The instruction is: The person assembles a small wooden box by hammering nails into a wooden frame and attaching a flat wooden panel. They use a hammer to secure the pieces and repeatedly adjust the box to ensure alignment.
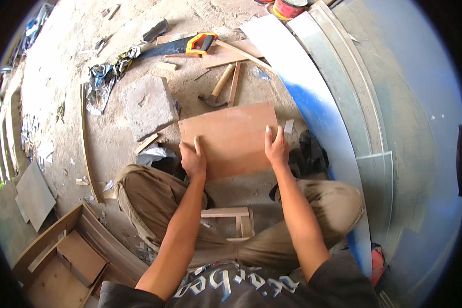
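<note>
Between my two hands is a flat, reddish-brown wooden board (233, 141), roughly rectangular, held up over my lap and tilted slightly. My left hand (193, 159) grips its left edge, thumb on the upper face. At the right edge, my right hand (276, 146) holds the board the same way, with the fingers underneath hidden. Just beyond the board a claw hammer (222, 84) lies on the ground beside a thin wooden strip (234, 83). Left of the board sits a rough grey concrete block (149, 105).
A handsaw (179, 47) with an orange and black handle lies farther off, near a crumpled plastic wrapper (98, 84). A blue-and-white sheet (313, 97) and glass panes (377, 185) lean along the right. A wooden drawer-like frame (46, 244) is at lower left; a red can (288, 8) stands far off.
</note>
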The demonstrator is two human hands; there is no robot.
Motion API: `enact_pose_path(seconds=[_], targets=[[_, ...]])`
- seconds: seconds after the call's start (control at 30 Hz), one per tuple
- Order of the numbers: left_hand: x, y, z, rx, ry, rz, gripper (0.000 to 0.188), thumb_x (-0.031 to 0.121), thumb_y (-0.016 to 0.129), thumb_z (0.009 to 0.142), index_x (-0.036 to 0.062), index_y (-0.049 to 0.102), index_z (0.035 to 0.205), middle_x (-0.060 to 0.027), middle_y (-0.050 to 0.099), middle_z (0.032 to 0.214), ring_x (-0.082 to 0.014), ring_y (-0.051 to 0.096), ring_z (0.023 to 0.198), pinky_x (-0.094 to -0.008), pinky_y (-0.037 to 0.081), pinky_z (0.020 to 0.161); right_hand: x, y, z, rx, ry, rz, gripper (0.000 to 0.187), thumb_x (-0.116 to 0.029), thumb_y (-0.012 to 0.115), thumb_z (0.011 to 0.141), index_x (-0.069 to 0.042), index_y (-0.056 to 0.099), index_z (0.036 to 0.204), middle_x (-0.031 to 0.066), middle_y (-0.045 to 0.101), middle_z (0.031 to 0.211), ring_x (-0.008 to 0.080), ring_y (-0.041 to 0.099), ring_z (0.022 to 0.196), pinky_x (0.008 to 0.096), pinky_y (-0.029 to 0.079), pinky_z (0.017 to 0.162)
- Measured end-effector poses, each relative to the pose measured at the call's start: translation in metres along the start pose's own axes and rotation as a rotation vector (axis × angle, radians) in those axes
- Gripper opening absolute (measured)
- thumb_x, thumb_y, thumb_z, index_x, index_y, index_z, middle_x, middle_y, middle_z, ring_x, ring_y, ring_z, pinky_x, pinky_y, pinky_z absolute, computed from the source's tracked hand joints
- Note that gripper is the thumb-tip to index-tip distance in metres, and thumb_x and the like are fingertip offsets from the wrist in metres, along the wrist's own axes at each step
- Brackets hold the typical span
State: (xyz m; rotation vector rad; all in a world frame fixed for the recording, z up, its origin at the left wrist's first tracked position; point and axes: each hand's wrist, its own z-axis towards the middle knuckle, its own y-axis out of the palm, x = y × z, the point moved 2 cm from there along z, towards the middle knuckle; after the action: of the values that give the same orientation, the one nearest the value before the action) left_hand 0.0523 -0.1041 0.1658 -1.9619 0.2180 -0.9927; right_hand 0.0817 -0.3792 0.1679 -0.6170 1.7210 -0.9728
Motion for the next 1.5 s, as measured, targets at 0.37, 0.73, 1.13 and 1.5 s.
enact_pose_path(seconds=[0.37, 0.73, 1.13, 1.5], targets=[[0.035, -0.004, 0.047, -0.037, 0.282, 0.081, 0.08, 0.05, 0.06, 0.092, -0.003, 0.034, 0.145, -0.0266, 0.047, 0.142, -0.0416, 0.046, 0.131, -0.0535, 0.038, 0.105, 0.026, 0.01, 0.027, -0.075, 0.037, 0.028, 0.067, -0.053, 0.045, 0.099, 0.005, 0.044, 0.135, 0.034, 0.056, 0.123, 0.0491, 0.053, 0.117, 0.053, 0.043, 0.098], [0.034, 0.024, -0.009, 0.013, 0.745, 0.455, 0.071, 0.049, 0.042, 0.098, 0.0098, 0.025, 0.155, -0.02, 0.015, 0.162, -0.0348, 0.011, 0.151, -0.0601, 0.005, 0.119, -0.034, 0.017, -0.011, 0.18, -0.475, -0.281, 0.069, -0.04, 0.045, 0.101, 0.005, 0.027, 0.15, 0.0267, 0.026, 0.156, 0.0423, 0.025, 0.145, 0.0555, 0.019, 0.119], [0.033, 0.019, -0.008, 0.015, 0.719, 0.478, 0.071, 0.048, 0.041, 0.099, 0.0101, 0.024, 0.156, -0.0189, 0.014, 0.163, -0.0351, 0.009, 0.151, -0.06, 0.005, 0.119, -0.044, 0.019, -0.004, 0.161, -0.462, -0.294, 0.077, -0.05, 0.043, 0.098, 0.005, 0.028, 0.151, 0.0206, 0.024, 0.159, 0.0361, 0.018, 0.149, 0.0527, 0.012, 0.121], [0.019, 0.006, 0.02, -0.206, 0.768, 0.283, 0.073, 0.044, 0.051, 0.096, 0.0084, 0.027, 0.154, -0.0209, 0.018, 0.161, -0.0356, 0.013, 0.151, -0.0612, 0.007, 0.118, -0.039, 0.028, -0.003, 0.213, -0.494, -0.32, 0.076, -0.05, 0.042, 0.098, 0.005, 0.031, 0.149, 0.0232, 0.026, 0.158, 0.0374, 0.019, 0.148, 0.0536, 0.01, 0.121]])
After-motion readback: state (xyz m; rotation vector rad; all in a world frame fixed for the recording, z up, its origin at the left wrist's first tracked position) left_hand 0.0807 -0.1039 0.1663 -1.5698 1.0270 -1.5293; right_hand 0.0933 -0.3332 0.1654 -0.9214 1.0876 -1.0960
